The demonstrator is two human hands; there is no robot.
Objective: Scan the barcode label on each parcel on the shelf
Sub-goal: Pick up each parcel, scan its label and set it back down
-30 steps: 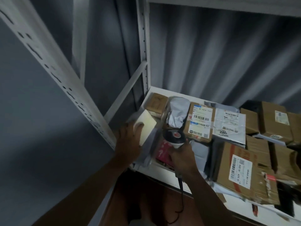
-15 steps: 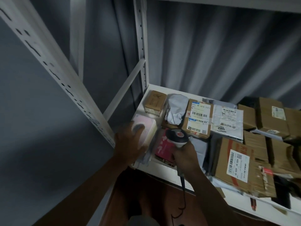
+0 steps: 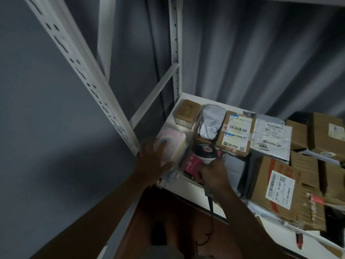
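White metal shelf [image 3: 188, 186] w/ parcels packed across it: left hand [image 3: 153, 163] rests flat, fingers straight, on pale pink parcel [image 3: 172, 144] at shelf's front-left corner, right hand [image 3: 214, 177] grips barcode scanner [image 3: 204, 152] just beside it, head over red-pink packet [image 3: 192, 162].

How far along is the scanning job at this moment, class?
Done: nothing visibly marks any parcel as scanned. In hand: the right hand grips the scanner while the left hand rests flat on the pale parcel. Left: labelled boxes along the shelf.
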